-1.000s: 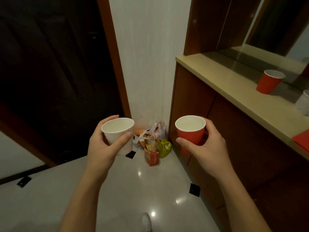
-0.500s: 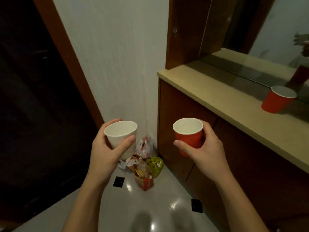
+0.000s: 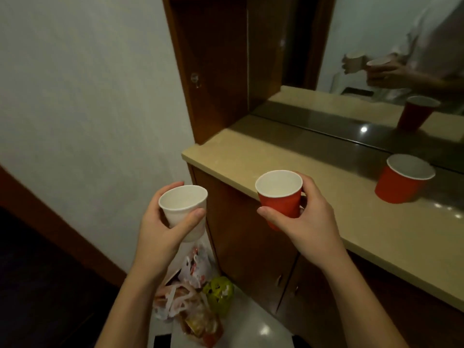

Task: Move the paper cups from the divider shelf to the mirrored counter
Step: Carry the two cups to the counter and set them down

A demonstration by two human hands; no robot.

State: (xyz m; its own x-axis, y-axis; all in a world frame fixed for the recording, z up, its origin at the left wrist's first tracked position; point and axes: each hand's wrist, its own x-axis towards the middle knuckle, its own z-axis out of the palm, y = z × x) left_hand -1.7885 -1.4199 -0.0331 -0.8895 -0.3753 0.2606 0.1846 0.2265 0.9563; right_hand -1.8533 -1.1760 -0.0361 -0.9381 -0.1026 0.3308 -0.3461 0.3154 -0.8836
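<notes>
My left hand [image 3: 160, 234] grips a white paper cup [image 3: 184, 209] upright, left of the cabinet's corner and over the floor. A red paper cup [image 3: 280, 197] is held upright in my right hand [image 3: 306, 222], right at the front edge of the beige mirrored counter [image 3: 263, 162]. Another red paper cup [image 3: 401, 179] stands on that counter to the right, close to the mirror [image 3: 364, 46]. The mirror shows its reflection and my two hands with their cups.
Brown cabinet doors [image 3: 251, 242] sit under the counter. Plastic snack bags [image 3: 195, 297] lie on the glossy floor in the corner below my hands. A white wall [image 3: 88, 96] is on the left and a wooden panel [image 3: 216, 66] rises at the counter's left end.
The view has turned right and come closer to the counter. Both hands still hold their cups, and the red cup has risen to the counter's front edge.
</notes>
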